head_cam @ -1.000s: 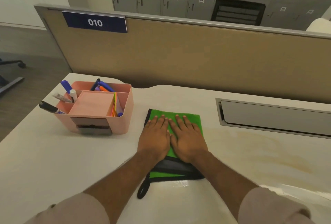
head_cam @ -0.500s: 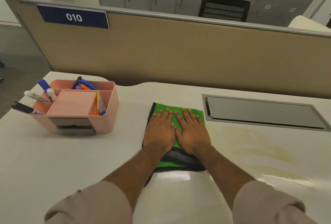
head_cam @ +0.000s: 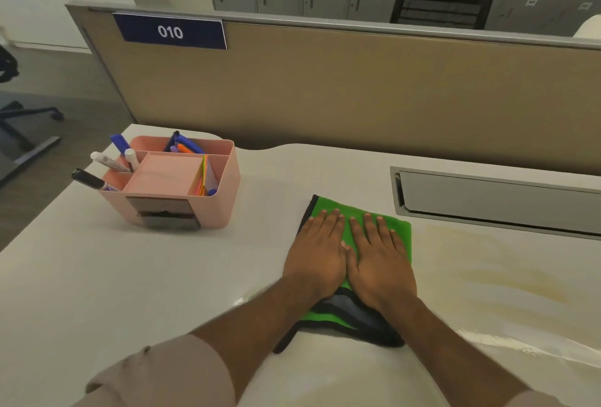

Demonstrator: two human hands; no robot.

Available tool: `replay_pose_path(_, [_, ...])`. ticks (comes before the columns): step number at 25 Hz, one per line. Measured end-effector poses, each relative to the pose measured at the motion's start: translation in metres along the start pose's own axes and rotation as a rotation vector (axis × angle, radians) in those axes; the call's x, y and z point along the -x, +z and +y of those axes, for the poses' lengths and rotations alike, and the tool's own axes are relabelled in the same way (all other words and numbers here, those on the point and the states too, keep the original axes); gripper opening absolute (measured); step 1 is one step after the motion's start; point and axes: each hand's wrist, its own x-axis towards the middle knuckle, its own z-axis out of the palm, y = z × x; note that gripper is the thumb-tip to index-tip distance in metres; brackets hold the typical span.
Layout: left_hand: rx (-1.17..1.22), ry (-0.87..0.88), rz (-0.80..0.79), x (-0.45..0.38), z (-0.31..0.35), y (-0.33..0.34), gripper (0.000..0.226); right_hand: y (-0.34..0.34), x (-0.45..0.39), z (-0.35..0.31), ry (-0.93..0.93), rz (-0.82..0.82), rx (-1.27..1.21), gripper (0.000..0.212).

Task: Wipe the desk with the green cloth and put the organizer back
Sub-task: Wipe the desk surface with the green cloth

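Both hands are laid flat on the cloth [head_cam: 395,228], side by side with thumbs touching. The left hand [head_cam: 317,252] and right hand [head_cam: 379,258] are spread out, fingers [head_cam: 369,228] extended and released, nothing gripped, just palms pressed down on the fabric. The cloth is folded, green with a dark border, and it's sat on the desk [head_cam: 97,276] near the middle, just in front of the grey cable tray [head_cam: 497,200]. A brownish smear [head_cam: 507,273] can be seen on the desk surface to the right of the cloth. The organizer [head_cam: 182,180], pink, is parked well to the left of the cloth, near the back left corner, stuffed with markers [head_cam: 94,179] and some coloured notes. Behind it all, a tan divider [head_cam: 357,88] with a "010" label [head_cam: 170,31] is seen.
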Motion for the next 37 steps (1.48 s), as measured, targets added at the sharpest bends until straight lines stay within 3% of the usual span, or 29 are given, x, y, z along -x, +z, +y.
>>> replay_pose_path(3, [-0.030,-0.005,0.002,-0.019,-0.023,-0.008,0.055,0.002,-0.028,-0.014,0.002,-0.008,-0.022,0.060])
replay_pose_path(12, [0.032,-0.308,0.035,-0.031,-0.074,-0.003,0.057,0.007,-0.094,-0.054,-0.216,-0.086,0.023,0.058])
replay_pose_path(27, [-0.038,-0.543,0.150,0.128,-0.044,-0.016,0.057,0.004,0.026,-0.104,-0.523,-0.096,-0.095,0.056])
replay_pose_path(37, [-0.039,-0.517,0.127,0.109,-0.042,-0.007,0.057,0.006,0.014,-0.086,-0.533,-0.105,-0.094,0.056])
